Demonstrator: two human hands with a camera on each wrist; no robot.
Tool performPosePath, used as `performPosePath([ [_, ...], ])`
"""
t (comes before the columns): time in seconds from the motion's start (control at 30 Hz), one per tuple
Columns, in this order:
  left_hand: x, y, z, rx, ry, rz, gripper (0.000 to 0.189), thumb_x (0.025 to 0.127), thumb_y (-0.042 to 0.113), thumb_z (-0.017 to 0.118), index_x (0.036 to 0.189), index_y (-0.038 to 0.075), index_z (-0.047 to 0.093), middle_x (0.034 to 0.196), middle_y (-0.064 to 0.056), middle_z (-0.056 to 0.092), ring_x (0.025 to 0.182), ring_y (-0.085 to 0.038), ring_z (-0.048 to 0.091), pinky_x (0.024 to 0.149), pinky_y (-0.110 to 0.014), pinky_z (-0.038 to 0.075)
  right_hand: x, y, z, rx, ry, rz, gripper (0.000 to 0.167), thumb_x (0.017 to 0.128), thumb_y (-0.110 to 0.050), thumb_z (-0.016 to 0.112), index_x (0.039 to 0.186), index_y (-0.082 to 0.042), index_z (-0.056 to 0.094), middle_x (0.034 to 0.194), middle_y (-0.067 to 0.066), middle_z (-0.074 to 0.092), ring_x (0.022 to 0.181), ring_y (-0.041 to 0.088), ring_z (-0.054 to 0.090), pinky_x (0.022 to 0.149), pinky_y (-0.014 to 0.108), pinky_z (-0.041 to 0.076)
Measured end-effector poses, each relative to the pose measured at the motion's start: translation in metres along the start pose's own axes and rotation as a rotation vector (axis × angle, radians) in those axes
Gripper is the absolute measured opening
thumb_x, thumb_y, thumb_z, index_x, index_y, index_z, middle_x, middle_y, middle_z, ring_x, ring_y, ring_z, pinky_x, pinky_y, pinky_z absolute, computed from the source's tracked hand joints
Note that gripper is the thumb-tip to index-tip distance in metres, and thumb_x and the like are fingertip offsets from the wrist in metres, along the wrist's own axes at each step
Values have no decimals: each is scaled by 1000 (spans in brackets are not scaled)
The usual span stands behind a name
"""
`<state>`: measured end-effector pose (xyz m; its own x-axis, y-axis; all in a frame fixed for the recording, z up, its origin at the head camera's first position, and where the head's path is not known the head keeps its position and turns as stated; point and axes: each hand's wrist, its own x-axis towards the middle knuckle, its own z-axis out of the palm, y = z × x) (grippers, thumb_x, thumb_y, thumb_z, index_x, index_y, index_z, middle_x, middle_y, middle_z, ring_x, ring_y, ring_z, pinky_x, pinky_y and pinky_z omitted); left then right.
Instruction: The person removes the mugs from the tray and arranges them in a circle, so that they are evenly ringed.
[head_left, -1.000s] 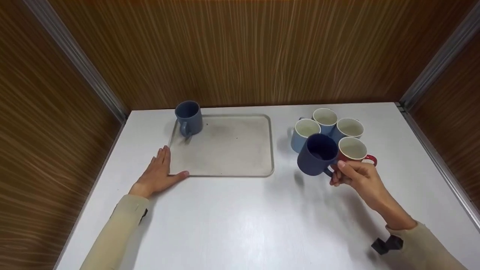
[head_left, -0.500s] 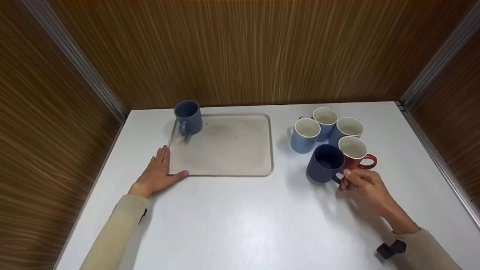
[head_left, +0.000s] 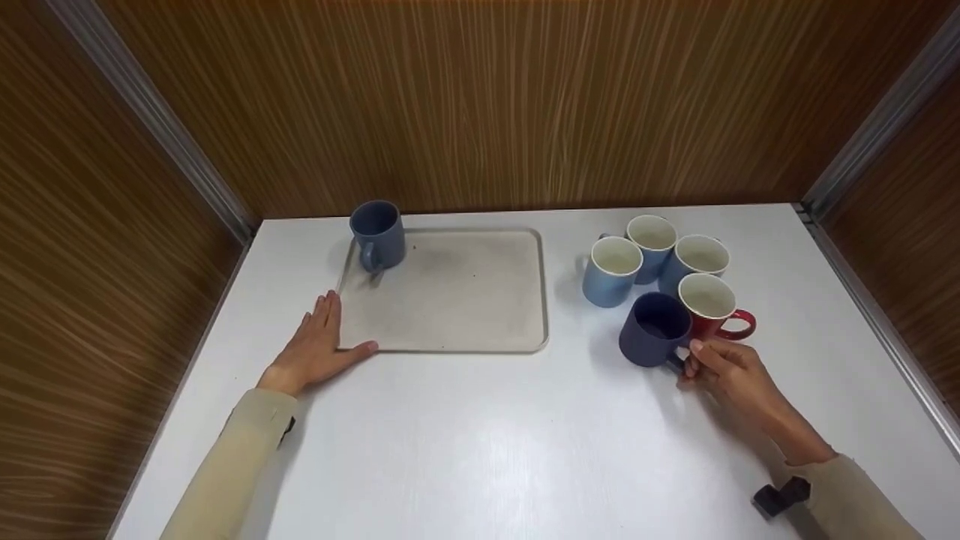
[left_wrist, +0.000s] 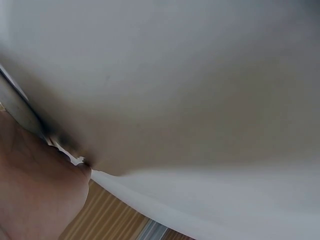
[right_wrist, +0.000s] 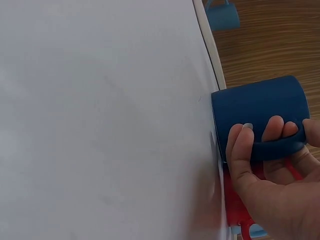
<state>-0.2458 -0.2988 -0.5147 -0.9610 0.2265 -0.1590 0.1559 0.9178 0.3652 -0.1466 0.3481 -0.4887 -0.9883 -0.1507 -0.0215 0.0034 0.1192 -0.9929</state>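
Observation:
My right hand (head_left: 731,379) pinches the handle of a dark blue mug (head_left: 651,334), thumb on top and fingers curled through it. The mug (right_wrist: 257,107) stands upright on the white table, close against a red mug (head_left: 705,300) with a white inside. My left hand (head_left: 311,349) lies with straight, spread fingers along the near left corner of a beige tray (head_left: 450,315), thumb on the front rim. In the left wrist view only part of that hand (left_wrist: 40,185) shows at the tray's edge. A grey-blue mug (head_left: 382,244) stands on the tray's far left corner.
Behind the dark blue mug stand a light blue mug (head_left: 607,281) and two more blue mugs (head_left: 654,251) with white insides, grouped closely with the red one. Wood-patterned panels (head_left: 480,105) wall the table at the back and both sides.
My right hand has lowered the dark blue mug and drawn it slightly right and nearer, setting it down beside the red mug. The left hand has stayed still on the tray.

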Motion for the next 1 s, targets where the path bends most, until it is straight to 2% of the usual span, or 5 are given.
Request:
performPosePath([
  [0.27,1,-2,0,14,-20,-11,132,92,90,46,168,-3,-8,179,-21,-11,167,-38,-9,136,-55,0,-1,0,-1,6,-16,9,47,115,-22,51,113,25,51,94,7,65,86,21,71,84,28,66],
  [0.43,1,-3,1,23,-7,2,131,93,89,46,168,-5,-6,178,-23,-9,167,-40,-7,136,-56,1,-4,-8,1,-237,30,-7,46,115,-28,51,119,16,60,103,18,69,88,23,77,81,30,67],
  [0.63,1,-4,0,25,0,5,131,93,90,45,168,-6,-6,178,-23,-9,167,-40,-7,136,-55,2,-5,-38,9,-749,272,-298,19,106,-19,67,113,-4,77,101,14,79,74,8,69,65,14,52],
  [0.8,1,-3,0,15,-3,5,131,92,90,46,168,-5,-6,178,-23,-9,166,-41,-8,136,-57,1,11,-66,24,-795,343,-531,7,97,-5,75,103,-2,77,91,9,78,70,1,63,64,6,47],
  [1.0,-1,-3,1,18,4,10,132,92,90,46,168,-5,-5,178,-23,-9,166,-41,-7,136,-57,2,44,-93,49,-783,231,-536,11,101,-11,73,107,-2,77,94,9,79,74,10,65,65,9,49],
])
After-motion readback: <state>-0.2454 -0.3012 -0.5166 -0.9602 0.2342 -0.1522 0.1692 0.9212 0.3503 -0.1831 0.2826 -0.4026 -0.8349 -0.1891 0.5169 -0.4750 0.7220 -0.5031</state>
